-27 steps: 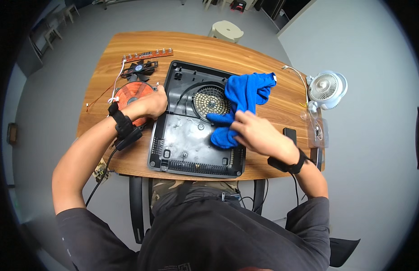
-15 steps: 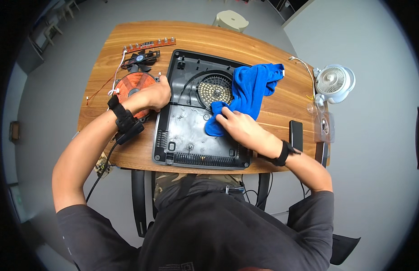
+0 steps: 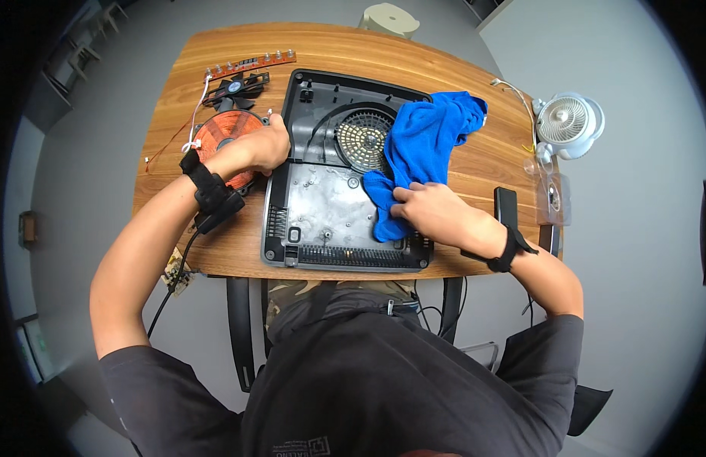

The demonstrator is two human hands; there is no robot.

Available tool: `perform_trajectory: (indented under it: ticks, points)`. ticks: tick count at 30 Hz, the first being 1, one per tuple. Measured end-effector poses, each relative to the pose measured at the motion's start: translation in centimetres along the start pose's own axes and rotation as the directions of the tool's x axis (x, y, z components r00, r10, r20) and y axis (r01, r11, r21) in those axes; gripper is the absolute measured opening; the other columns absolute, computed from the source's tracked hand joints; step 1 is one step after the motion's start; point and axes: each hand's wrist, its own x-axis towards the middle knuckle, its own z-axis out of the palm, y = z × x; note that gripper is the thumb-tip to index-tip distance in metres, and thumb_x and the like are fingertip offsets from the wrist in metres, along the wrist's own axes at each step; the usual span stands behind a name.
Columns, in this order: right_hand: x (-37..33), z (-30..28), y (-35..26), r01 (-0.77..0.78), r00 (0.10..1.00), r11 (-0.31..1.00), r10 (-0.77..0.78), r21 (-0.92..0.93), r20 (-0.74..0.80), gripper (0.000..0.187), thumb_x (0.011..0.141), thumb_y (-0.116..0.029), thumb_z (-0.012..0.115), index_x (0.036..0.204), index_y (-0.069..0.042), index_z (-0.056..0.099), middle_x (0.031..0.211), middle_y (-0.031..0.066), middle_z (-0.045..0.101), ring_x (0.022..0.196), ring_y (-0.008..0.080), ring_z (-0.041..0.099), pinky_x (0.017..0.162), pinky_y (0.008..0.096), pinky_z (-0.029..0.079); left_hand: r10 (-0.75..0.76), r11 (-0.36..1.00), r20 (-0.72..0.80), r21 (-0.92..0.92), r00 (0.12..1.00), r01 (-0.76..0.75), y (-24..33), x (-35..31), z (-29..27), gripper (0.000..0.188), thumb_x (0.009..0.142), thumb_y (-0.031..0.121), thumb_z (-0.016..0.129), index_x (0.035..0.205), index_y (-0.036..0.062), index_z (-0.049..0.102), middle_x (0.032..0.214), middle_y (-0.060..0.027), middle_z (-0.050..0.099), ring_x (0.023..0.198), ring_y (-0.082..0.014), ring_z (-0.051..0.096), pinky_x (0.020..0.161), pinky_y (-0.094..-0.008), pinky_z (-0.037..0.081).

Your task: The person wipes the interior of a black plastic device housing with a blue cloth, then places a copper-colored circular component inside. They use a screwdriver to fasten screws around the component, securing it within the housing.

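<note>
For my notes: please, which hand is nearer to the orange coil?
Left. The left hand is beside the orange coil, at the left edge of the black housing; the right hand, on the blue cloth, is across the housing.

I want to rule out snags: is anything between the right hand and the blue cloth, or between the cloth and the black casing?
Nothing visible. The right hand holds the blue cloth directly, and the cloth overlaps the right side of the black casing; what lies beneath its folds is hidden.
</note>
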Motion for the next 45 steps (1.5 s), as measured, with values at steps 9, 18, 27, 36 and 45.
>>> perform_trajectory:
  ticks: [9,18,27,36,45]
  points:
    - [-3.3,-1.2,-2.5,0.086,0.988,0.963,-0.115,0.256,0.101,0.028,0.084,-0.005,0.064,0.111,-0.008,0.072,0.108,0.0089,0.061,0.100,0.0284,0.063,0.084,0.0398,0.056,0.011,0.996,-0.004,-0.088,1.000,-0.012,0.6,-0.9,-0.1,0.045,0.105,0.015,0.038,0.123,-0.0251,0.027,0.084,-0.0255,0.066,0.066,-0.0343,0.069,0.060,-0.0446,0.055]
    - [-0.8,-0.3,-3.9,0.017,1.000,0.933,-0.025,0.360,0.015,0.028,0.090,-0.006,0.061,0.118,-0.006,0.061,0.109,0.0168,0.056,0.090,0.0381,0.067,0.079,0.0471,0.056,0.012,0.997,-0.028,-0.080,1.000,-0.014,1.4,-2.0,-0.5,0.054,0.105,0.016,0.038,0.130,-0.0278,0.019,0.084,-0.0266,0.067,0.064,-0.0331,0.069,0.058,-0.0431,0.054]
    - [5.3,-1.4,-6.7,0.051,0.998,0.862,-0.030,0.504,-0.050,0.022,0.092,-0.009,0.064,0.113,-0.005,0.060,0.111,0.0184,0.055,0.089,0.0407,0.066,0.076,0.0492,0.056,0.073,0.996,-0.070,0.063,0.995,-0.069,0.3,-0.4,0.5,0.064,0.099,0.011,0.038,0.138,-0.0313,0.009,0.078,-0.0301,0.067,0.067,-0.0391,0.070,0.064,-0.0467,0.054]
    - [5.7,-1.3,-3.3,-0.126,0.976,0.938,0.176,0.322,-0.129,0.018,0.087,-0.008,0.067,0.104,-0.003,0.064,0.103,0.0192,0.060,0.081,0.0413,0.067,0.069,0.0508,0.056,0.084,0.996,-0.060,0.037,0.995,-0.081,0.8,-0.8,0.5,0.057,0.098,0.010,0.043,0.132,-0.0298,0.019,0.076,-0.0330,0.067,0.069,-0.0416,0.071,0.067,-0.0491,0.054]
    - [12.4,-1.2,-3.9,-0.160,0.933,0.900,0.272,0.405,-0.236,0.019,0.089,-0.008,0.067,0.104,0.003,0.062,0.097,0.0241,0.061,0.087,0.0449,0.065,0.075,0.0510,0.056,0.052,0.994,-0.077,0.099,0.996,-0.044,2.0,-1.7,0.1,0.060,0.090,0.002,0.053,0.133,-0.0286,0.024,0.098,-0.0414,0.066,0.096,-0.0499,0.070,0.085,-0.0513,0.054]
